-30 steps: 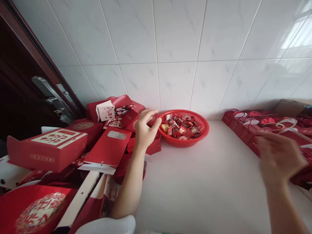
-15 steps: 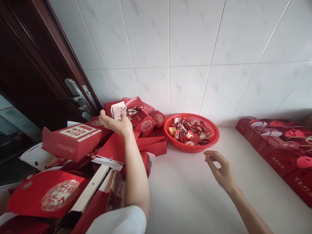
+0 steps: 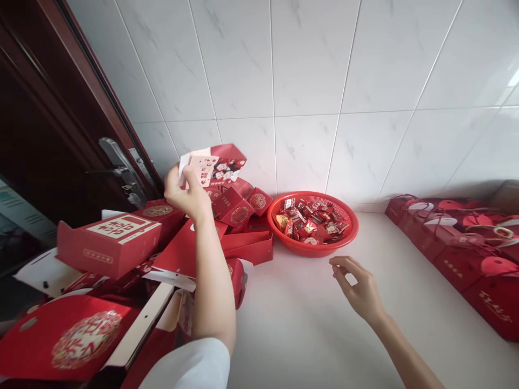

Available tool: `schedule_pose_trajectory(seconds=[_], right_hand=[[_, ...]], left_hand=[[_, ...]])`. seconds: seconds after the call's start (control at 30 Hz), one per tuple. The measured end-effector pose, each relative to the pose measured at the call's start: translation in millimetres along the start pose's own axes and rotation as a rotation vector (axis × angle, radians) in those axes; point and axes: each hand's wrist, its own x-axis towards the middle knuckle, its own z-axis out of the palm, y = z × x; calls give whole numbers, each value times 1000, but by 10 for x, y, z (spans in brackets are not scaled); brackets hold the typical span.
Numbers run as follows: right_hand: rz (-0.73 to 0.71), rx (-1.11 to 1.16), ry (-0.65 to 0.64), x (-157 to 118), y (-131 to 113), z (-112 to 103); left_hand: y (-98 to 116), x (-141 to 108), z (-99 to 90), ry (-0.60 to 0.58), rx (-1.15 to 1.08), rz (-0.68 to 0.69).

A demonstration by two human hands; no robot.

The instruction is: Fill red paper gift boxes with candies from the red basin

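While boxes (image 3: 174, 251) crowd below the held carton (image 3: 232, 153), bags (image 3: 456, 265) stand apart.

The left hand (image 3: 188, 193) has lifted a red box (image 3: 227, 163).

Dark door (image 3: 36, 135), tiled wall (image 3: 308, 59), possibly a carton (image 3: 506, 196)

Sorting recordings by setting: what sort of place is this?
Probably a household room, perhaps a kitchen, judging by the tiled wall, pale countertop and dark door with a metal handle.
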Motion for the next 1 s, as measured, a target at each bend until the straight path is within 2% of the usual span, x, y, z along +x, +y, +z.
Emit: schedule_pose_trajectory(seconds=[0.07, 0.17, 0.23, 0.37, 0.4, 0.5, 0.63, 0.83, 1.0], right_hand=[[29, 1, 16, -3, -11, -15], [100, 36, 62, 3, -38, -68], [121, 120, 88, 16, -55, -117], [63, 315, 75, 40, -62, -185], [51, 328, 49, 42, -59, -185], [51, 306, -76, 31, -50, -135], [161, 255, -216, 1, -39, -15], [244, 217, -246, -17, -7, 113], [280, 228, -350, -70, 5, 243]], left_hand=[[259, -61, -3, -95, -137, 53], [640, -285, -69, -357, -266, 66], [837, -516, -143, -682, -254, 71], [1031, -1016, -260, -1197, -306, 52], [1043, -1116, -271, -1267, -313, 33], [1031, -1312, -270, -1390, -273, 19], [950, -1379, -235, -1545, -227, -57], [755, -1391, -174, -1773, -319, -209], [569, -1450, -74, -2005, -318, -379]])
